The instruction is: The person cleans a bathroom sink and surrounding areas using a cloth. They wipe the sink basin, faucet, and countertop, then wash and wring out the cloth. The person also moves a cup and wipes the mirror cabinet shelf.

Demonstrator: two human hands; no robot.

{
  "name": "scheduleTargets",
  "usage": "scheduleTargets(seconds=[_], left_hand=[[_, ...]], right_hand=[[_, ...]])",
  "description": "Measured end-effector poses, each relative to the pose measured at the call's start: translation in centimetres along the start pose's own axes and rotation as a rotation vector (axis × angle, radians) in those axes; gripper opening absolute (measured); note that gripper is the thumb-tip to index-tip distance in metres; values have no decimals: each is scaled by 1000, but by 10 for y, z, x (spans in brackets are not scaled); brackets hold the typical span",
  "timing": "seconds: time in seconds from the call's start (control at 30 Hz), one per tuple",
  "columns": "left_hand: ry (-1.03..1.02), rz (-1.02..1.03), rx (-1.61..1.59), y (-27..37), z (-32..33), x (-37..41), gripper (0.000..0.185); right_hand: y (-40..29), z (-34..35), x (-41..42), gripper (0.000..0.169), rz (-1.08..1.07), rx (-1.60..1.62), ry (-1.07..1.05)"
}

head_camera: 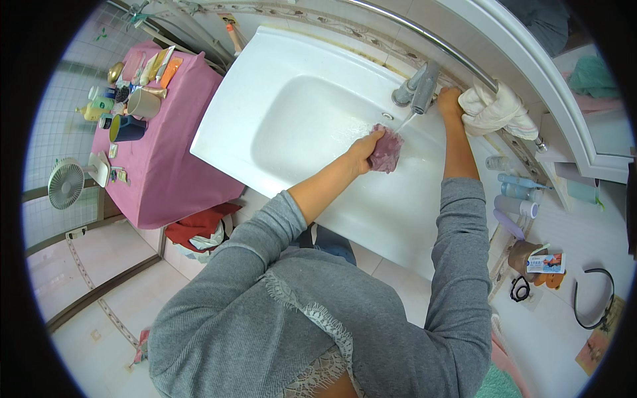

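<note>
My left hand holds a wet, crumpled mauve cloth over the basin of a white ceramic sink. Water runs from the grey metal faucet beside the cloth and splashes in the basin. At the back rim, just right of the faucet, is my right hand, its fingers bent; what they touch is partly hidden. Close to that hand, a white cloth hangs knotted on a chrome towel bar.
Left of the sink, a pink-covered table bears cups, tubes, bottles and a small white fan. Several bottles line the wall at the right. A red cloth lies low between table and sink. A mirror cabinet juts out upper right.
</note>
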State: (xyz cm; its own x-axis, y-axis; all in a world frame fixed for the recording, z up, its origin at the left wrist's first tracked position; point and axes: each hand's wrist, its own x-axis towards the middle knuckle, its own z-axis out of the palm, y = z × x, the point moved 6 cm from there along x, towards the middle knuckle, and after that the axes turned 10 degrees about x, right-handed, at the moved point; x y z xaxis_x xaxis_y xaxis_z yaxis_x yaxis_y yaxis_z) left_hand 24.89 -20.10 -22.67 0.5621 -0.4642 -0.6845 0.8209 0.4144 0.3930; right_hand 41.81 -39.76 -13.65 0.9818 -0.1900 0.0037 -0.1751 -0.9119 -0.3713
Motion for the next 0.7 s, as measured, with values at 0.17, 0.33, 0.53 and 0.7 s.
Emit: scheduleTargets(seconds=[0.17,0.33,0.53,0.7], left_hand=[[-5,12,24,5,11,-2,32],[-164,144,59,28,6,-14,33],[86,144,423,31,-22,-22,42],[232,36,625,40,-34,-55,73]], right_hand=[[37,14,-3,48,70,225,210],[2,50,-130,59,410,996,-68],[-46,83,-170,42,362,1431,-554],[-52,93,-165,31,456,1745,-682]])
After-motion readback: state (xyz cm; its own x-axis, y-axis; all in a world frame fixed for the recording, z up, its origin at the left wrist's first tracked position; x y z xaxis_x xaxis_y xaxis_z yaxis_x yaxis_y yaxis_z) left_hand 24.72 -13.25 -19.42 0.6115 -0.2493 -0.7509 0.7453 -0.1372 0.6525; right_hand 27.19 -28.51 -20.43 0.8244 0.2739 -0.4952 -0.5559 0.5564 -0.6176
